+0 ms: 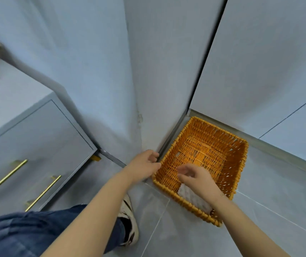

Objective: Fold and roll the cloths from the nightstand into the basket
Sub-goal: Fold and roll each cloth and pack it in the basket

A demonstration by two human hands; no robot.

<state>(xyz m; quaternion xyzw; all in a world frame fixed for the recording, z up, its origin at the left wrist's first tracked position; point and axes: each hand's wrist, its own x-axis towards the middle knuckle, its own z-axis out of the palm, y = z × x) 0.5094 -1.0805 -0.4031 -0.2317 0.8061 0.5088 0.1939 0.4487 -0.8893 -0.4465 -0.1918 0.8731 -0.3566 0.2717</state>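
A white rolled cloth (193, 198) is lying in the basket (241, 175), just under the right hand (197, 178), whose fingers are loosely curled w/ nothing held. The left hand (144, 166), relaxed, is being rested by the rim. Risk: the roll could be unrolled if snagged during withdrawal.

Bare forearms w/ no sleeves, left hand (144, 166) and right hand (198, 178) ungloved, dark blue denim jeans (18, 232), black-and-white sneaker (129, 219) just past the jeans' hem, laces blurred.
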